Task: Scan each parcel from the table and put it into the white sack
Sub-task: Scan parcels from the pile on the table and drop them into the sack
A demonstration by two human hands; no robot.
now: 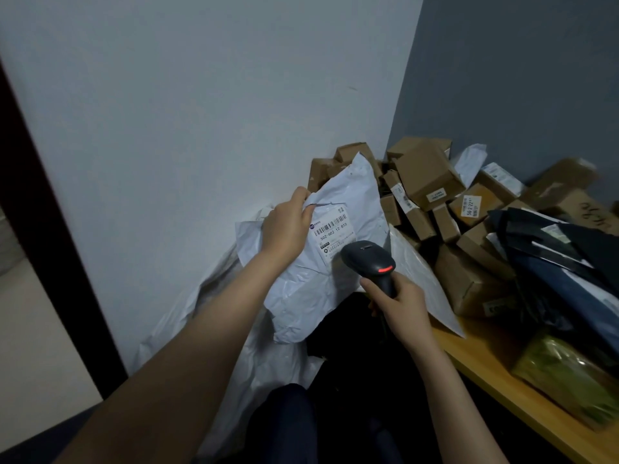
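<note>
My left hand (287, 229) grips the upper left edge of a white plastic mailer parcel (311, 289) and holds it up, its barcode label (333, 234) facing me. My right hand (400, 304) holds a black handheld scanner (370, 261) by the grip; its head sits just below the label and a red light glows on it. The white sack (234, 356) stands open below and behind the parcel, against the wall, with dark items inside.
A wooden table (495, 373) runs along the right. On it lie several brown cardboard boxes (428, 177), dark mailer bags (562, 259) and a greenish packet (566, 373). A dark door frame (50, 229) stands at the left.
</note>
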